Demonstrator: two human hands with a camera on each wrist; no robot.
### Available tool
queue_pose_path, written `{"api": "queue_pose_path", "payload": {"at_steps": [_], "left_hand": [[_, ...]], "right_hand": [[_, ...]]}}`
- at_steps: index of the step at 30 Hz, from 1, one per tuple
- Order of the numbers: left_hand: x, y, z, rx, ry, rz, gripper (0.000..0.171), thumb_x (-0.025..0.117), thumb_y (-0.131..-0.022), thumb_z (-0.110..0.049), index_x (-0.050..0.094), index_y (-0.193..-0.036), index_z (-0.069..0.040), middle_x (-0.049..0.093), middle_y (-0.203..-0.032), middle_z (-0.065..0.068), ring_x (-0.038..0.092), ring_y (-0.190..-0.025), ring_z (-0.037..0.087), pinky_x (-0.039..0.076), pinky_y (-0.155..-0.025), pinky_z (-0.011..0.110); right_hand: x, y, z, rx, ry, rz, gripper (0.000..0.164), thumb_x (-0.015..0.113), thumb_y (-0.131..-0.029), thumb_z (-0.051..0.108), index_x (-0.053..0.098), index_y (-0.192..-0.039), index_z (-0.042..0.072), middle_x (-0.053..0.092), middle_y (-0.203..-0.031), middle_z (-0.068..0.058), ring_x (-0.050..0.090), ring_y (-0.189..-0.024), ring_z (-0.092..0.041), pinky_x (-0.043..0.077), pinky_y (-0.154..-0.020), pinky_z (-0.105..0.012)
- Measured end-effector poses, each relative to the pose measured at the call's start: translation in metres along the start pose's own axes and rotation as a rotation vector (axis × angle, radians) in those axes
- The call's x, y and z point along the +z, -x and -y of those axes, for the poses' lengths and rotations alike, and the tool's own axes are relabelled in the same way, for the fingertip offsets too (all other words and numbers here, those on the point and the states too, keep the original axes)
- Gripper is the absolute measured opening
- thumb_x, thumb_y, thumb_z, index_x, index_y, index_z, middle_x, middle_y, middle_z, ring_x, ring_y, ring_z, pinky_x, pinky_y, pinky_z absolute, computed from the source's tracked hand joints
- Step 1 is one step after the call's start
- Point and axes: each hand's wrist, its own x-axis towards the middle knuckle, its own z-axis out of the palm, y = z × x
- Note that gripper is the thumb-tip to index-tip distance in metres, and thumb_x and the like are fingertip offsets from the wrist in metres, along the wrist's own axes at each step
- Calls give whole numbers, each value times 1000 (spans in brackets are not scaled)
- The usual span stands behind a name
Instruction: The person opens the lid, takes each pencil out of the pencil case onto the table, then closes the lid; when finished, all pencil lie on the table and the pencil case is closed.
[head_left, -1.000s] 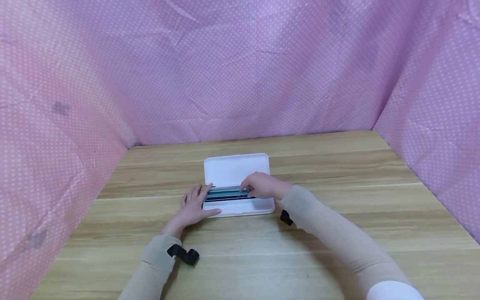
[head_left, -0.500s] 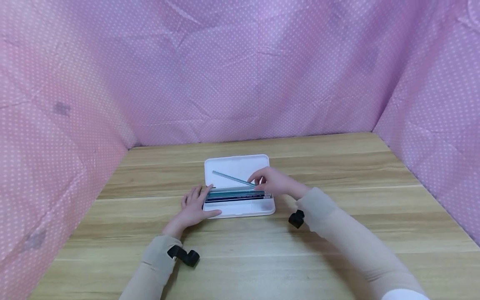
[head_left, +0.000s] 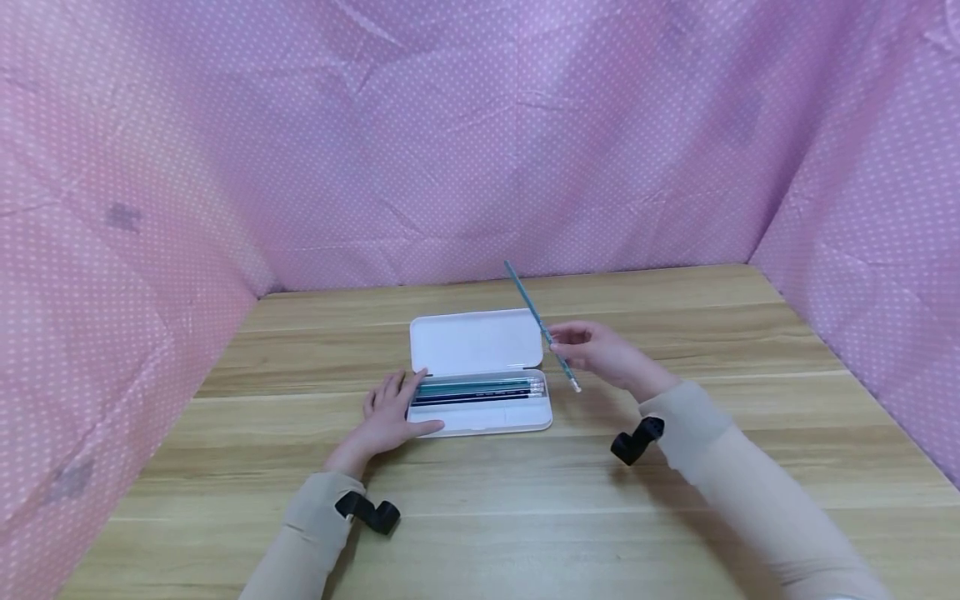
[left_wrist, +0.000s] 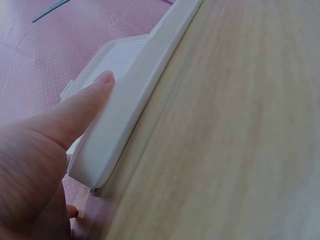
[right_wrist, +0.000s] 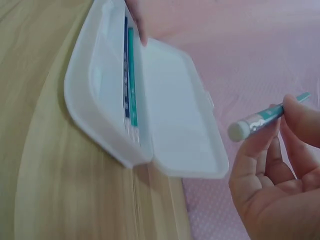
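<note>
A white pencil case (head_left: pixel 480 421) lies on the table with its lid (head_left: pixel 476 342) swung back. Inside, a row of teal and dark blue pencils (head_left: pixel 472 392) lies lengthwise, their eraser ends to the right. My left hand (head_left: pixel 384 418) rests on the case's left end, fingers spread; the thumb (left_wrist: pixel 82 107) lies straight on the front rim. To the right of the case, my right hand (head_left: pixel 603 354) pinches a teal pencil (head_left: pixel 528 300) between thumb and fingers, above the table. The pencil slants, its white eraser (right_wrist: pixel 239 131) low and toward me.
The wood-grain table (head_left: pixel 487 517) stretches around the case on every side. Pink dotted cloth (head_left: pixel 480 150) hangs behind the table and along both sides. Each wrist carries a black camera mount (head_left: pixel 367 512).
My right hand has lifted a teal pencil out of the case and carried it right, turning it from nearly level to steeply slanted. My left hand has stayed in place.
</note>
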Motion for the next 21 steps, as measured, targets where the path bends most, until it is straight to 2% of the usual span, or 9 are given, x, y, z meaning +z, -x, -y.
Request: {"api": "queue_pose_path", "payload": {"at_steps": [4,10,15,21], "left_hand": [[0,0,0,-3,-4,-2,94,68,-80,-55,18,-152,-22,5,-156,25,-1,-141,48,-4,-107,65],[0,0,-1,5,0,-6,93,68,-80,-54,19,-152,-22,6,-155,26,-1,-141,48,-4,-107,65],[0,-1,0,11,1,-8,93,68,-80,-54,19,-152,-22,6,-155,26,0,-141,47,-3,-107,65],[-1,0,-1,12,4,-5,92,68,-80,-54,20,-152,-22,6,-155,27,0,-141,48,-3,-107,65]], "right_hand": [[-13,4,-9,12,-40,-6,49,54,-94,3,36,-138,-10,57,-98,6,57,-92,-6,50,-86,-23],[-27,10,-21,67,-25,4,58,58,-92,5,30,-141,-10,61,-107,-5,63,-92,-9,52,-88,-28],[-34,9,-29,107,35,-23,61,62,-90,5,32,-141,-9,61,-103,-6,63,-87,-8,53,-82,-23],[-40,6,-37,159,188,-48,59,65,-89,11,38,-138,-8,62,-107,-12,62,-82,-8,54,-81,-28]]}}
